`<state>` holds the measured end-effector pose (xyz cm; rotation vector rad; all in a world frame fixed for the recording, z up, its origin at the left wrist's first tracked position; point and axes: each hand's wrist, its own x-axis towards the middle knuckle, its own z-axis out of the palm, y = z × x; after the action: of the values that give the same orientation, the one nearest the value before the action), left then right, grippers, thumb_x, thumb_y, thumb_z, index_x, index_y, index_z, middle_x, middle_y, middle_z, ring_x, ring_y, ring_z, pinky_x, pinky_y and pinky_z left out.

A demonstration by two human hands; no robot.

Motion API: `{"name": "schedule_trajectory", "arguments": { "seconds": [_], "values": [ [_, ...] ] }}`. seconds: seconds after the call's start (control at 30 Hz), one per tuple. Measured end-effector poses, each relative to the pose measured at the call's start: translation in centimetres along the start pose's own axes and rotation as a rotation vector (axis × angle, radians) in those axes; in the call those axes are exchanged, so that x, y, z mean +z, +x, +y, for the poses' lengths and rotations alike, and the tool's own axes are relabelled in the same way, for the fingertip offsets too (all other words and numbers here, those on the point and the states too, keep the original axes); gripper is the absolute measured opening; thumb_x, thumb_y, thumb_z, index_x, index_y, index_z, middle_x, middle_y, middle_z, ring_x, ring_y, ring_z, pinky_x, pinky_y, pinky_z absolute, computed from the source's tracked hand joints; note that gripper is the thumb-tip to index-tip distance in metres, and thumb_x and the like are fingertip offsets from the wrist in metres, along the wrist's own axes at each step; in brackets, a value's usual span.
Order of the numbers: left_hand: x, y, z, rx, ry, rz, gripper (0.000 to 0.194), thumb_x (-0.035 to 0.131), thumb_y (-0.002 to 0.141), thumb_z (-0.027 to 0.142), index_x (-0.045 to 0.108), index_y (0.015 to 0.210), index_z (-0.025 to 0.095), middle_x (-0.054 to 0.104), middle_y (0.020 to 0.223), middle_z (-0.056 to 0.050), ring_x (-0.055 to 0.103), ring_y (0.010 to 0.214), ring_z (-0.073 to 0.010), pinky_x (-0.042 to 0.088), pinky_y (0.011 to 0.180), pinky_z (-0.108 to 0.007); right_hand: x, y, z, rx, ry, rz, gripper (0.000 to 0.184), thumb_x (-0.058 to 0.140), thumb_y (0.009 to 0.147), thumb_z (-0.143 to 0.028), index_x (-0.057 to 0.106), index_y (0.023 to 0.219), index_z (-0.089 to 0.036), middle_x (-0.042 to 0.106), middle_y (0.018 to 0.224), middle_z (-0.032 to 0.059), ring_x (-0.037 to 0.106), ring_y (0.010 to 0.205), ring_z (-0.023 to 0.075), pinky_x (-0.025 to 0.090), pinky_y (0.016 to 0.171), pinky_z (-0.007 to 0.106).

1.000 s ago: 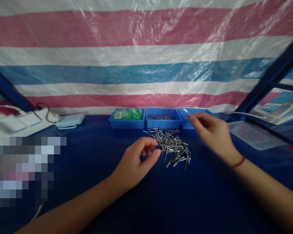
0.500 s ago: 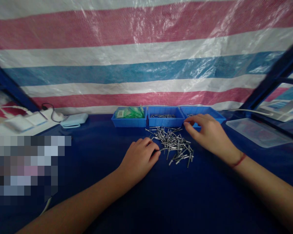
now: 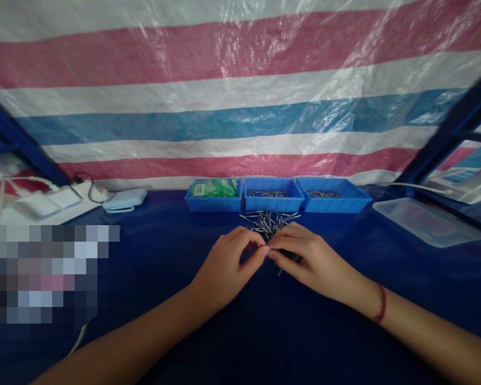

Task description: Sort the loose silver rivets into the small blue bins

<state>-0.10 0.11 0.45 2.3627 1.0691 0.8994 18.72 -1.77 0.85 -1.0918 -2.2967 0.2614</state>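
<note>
Left hand [image 3: 226,264] and right hand [image 3: 315,259], fingertips pinched together around a small, mostly hidden piece, at the near side of the blind rivets [image 3: 268,222], before 3 blue bins [image 3: 273,203].

Both hands [image 3: 262,262] pinched, fingertips meeting.

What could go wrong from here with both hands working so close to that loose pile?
The small piece pinched between the left hand and right hand is mostly hidden, so it could slip unnoticed. The right hand, covering part of the loose metal pins, might scatter some across the table. Crossed pins could also snag one another.
</note>
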Motion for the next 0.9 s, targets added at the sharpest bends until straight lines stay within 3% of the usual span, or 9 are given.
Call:
{"name": "schedule_trajectory", "arguments": {
  "seconds": [0.23, 0.47, 0.9],
  "values": [
    [-0.20, -0.16, 0.09, -0.059, -0.160, 0.039, 0.007, 0.055, 0.085, 0.023, 0.060, 0.083, 0.018, 0.062, 0.076, 0.002, 0.056, 0.070, -0.0111, 0.043, 0.067, -0.023, 0.20, -0.07, -0.40, 0.034, 0.125, 0.029, 0.013, 0.053, 0.088, -0.024, 0.065, 0.087, -0.022, 0.064, 0.081, 0.0034, 0.057, 0.079, 0.0165, 0.045, 0.073, 0.032],
    [-0.10, -0.20, 0.03, -0.063, -0.169, 0.043, 0.009, 0.055, 0.085, 0.024, 0.062, 0.087, 0.019, 0.065, 0.081, 0.001, 0.058, 0.072, -0.0123, 0.045, 0.071, -0.025, 0.07, 0.14, -0.70, 0.042, 0.162, 0.050, 0.015, 0.052, 0.087, -0.021, 0.063, 0.077, -0.019, 0.063, 0.072, 0.0012, 0.057, 0.071, 0.0135, 0.044, 0.070, 0.030],
    [-0.12, -0.07, -0.01, -0.042, -0.177, 0.054, 0.010, 0.056, 0.084, 0.022, 0.064, 0.090, 0.019, 0.067, 0.082, 0.001, 0.059, 0.071, -0.0116, 0.046, 0.069, -0.023, 0.58, 0.07, -0.42, 0.154, 0.258, 0.062, 0.011, 0.056, 0.083, -0.020, 0.067, 0.085, -0.022, 0.069, 0.080, -0.0001, 0.064, 0.072, 0.0125, 0.049, 0.068, 0.026]
  ]
}}
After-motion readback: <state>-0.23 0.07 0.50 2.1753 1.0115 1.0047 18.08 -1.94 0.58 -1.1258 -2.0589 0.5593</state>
